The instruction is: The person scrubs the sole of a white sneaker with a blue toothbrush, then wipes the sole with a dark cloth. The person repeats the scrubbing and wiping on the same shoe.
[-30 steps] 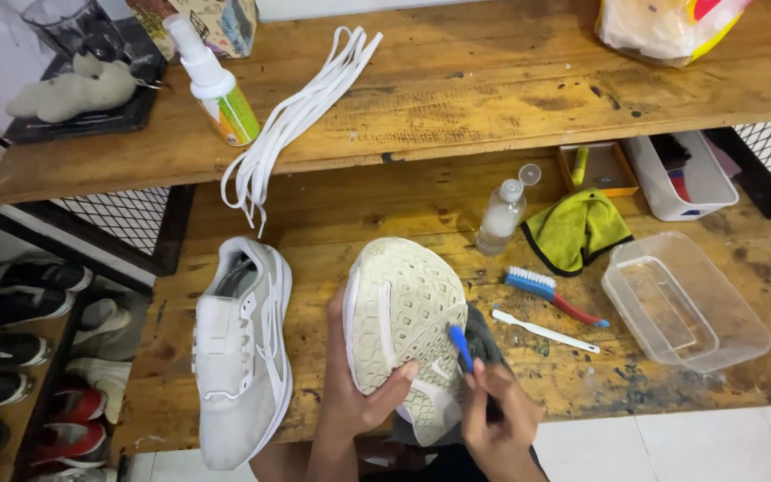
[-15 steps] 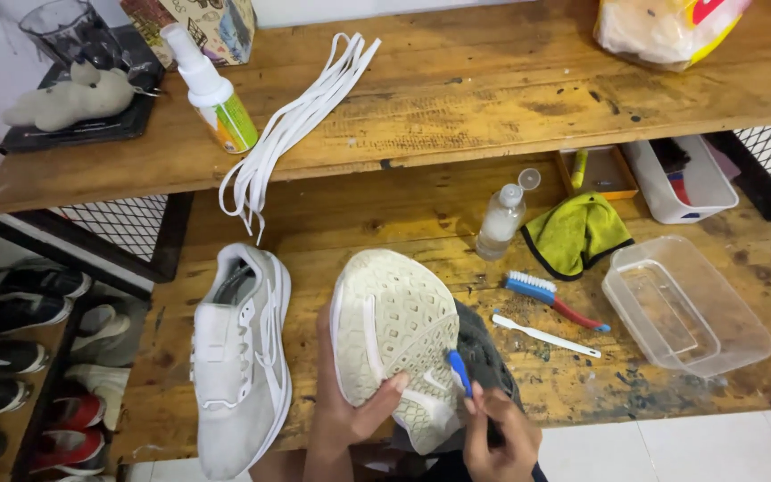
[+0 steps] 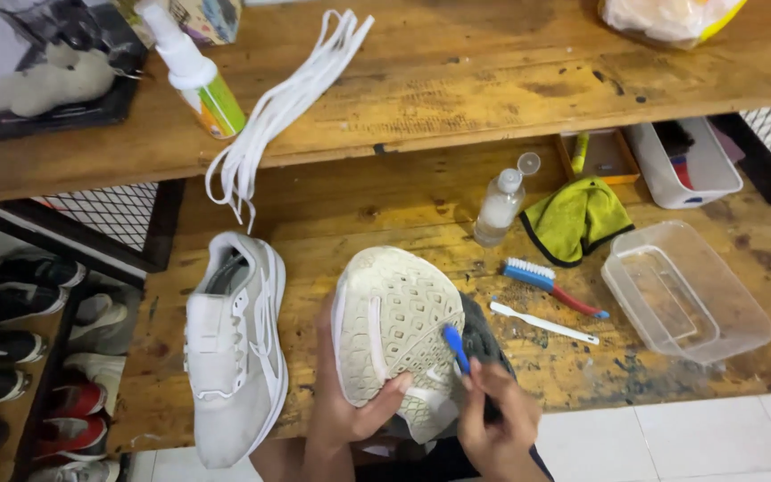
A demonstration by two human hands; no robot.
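Light, flexible shoe (image 3: 394, 330) sits sole-up, left hand (image 3: 347, 406) clasping its midsection, right hand (image 3: 495, 427) pinching a blue tool (image 3: 456, 347) against the sole.

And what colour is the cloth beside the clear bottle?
Yellow-green cloth with a dark edge, head view.
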